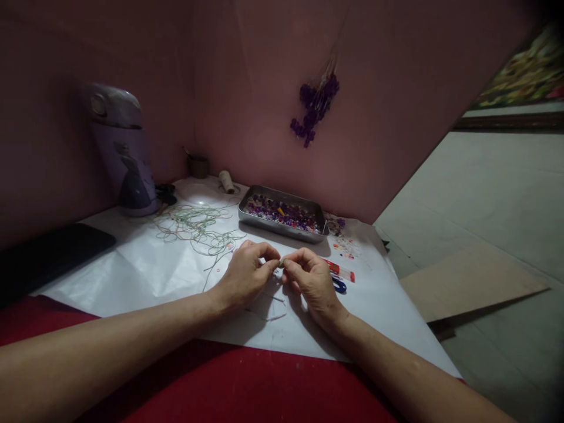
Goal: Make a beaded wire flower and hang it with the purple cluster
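Note:
Over the white sheet (pixel 145 276), my left hand (pixel 247 271) and my right hand (pixel 314 282) meet fingertip to fingertip. Both are closed in a pinch on a thin greenish cord (pixel 281 264), of which only a tiny bit shows between the fingers. Pale cord ends (pixel 275 318) trail onto the sheet below them. Partly behind my right hand are a red and clear tube (pixel 341 271) and a blue scissor handle (pixel 339 285). Left of my left hand spreads a loose tangle of green cord (pixel 194 222).
A metal tray (pixel 282 228) of purple and clear beads stands behind my hands. Loose small beads (pixel 346 249) lie to its right. Further back are a thread spool (pixel 226 182), a purple bottle (pixel 126 153) and a dark flat object (pixel 57 252). Purple beaded strands (pixel 315 108) hang on the wall.

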Available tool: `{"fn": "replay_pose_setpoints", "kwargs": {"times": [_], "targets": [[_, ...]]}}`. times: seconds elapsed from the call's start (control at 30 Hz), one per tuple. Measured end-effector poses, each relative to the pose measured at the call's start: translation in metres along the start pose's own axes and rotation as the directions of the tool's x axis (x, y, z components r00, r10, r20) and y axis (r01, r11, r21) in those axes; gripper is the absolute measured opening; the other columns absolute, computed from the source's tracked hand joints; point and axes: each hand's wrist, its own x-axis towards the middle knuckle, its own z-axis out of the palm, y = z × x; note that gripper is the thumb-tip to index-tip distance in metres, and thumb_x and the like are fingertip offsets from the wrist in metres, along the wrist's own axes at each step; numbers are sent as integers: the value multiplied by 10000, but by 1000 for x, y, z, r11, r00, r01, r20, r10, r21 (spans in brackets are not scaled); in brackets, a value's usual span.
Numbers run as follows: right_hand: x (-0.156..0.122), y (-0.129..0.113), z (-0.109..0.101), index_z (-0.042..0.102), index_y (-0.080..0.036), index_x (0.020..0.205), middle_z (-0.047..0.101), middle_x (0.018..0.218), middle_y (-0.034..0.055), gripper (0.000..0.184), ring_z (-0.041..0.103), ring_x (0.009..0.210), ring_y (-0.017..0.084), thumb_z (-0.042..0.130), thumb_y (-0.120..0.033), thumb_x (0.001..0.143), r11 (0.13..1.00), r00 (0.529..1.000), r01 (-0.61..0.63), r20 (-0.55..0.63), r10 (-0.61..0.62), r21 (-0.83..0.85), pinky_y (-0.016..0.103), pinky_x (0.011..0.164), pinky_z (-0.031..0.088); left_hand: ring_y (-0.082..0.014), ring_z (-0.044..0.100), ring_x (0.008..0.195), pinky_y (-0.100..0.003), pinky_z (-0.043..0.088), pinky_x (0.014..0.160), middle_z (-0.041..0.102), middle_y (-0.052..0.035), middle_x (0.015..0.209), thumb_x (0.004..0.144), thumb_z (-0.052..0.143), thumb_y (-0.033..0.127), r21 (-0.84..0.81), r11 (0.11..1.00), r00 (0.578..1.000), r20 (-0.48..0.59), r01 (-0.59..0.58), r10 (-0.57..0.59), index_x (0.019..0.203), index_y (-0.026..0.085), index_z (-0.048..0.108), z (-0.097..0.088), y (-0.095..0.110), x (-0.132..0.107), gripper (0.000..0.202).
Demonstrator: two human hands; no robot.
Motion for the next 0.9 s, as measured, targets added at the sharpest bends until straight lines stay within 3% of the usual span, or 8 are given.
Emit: {"fn": "replay_pose_setpoints", "kwargs": {"times": [0.37,0.6,0.9], "targets": [[0,2,-1,558,-179,694,560,500,-38,133,470,431,86,659,-262,721,999,1000,-8,-2,8,38,183,379,329,-197,543,783,-349,421,727,650,-19,715,794,576,170,10,1000,1000,4,-4,4,694,199,627,0,1,0,115],[3,4,-1,633,-153,779,584,532,-15,172,485,453,95,648,-318,731,1000,996,-13,86,14,-5,199,394,307,-116,493,549,-246,398,526,569,11,610,790,553,225,-275,949,988,72,152,-137,678,166,583,2,2,3,130],[0,2,-1,613,-163,694,565,510,-23,166,456,456,90,643,-322,728,999,995,-16,96,19,-33,197,416,309,-130,534,583,-255,432,555,604,-5,646,763,569,206,-227,962,988,40,152,-146,680,164,606,0,4,1,100]]}}
